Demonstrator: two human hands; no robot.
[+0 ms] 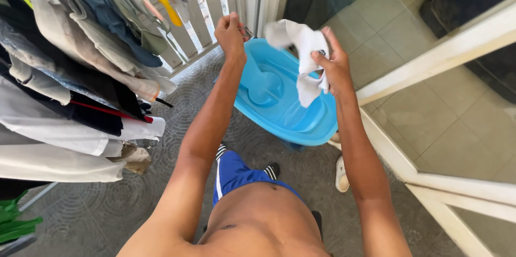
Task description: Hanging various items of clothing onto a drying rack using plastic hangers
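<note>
Currently, white cloth garment (303, 55): small, limp, crumpled, bunched at top with a loose flap hanging down; looks like thin fabric, a dark spot near the right edge where the fingers pinch it. Exact type of garment cannot be told. Position: held in the air directly above the blue plastic tub (285, 104), over its far right part, not touching it.

Right hand (332, 66): closed on the garment, thumb and fingers pinching its right side, wrist bent, forearm rising from below the tub's right rim.

Left hand (231, 34): closed into a loose fist above the tub's far left rim, fingers curled around something thin; what it grips is too small to tell. A thin wire or line runs just beside the knuckles.

Tub: oval, bright blue, moulded ridges inside, appears to hold no laundry; rests on grey patterned floor.

Left of the tub: drying rack (64, 85) loaded with hung clothes in white, beige, navy, black, yellow. Behind the tub: white slatted railing (201, 12). Right of the tub: white door frame (430, 58). Near side of the tub: white sandal (342, 174), blue shorts (236, 174).
</note>
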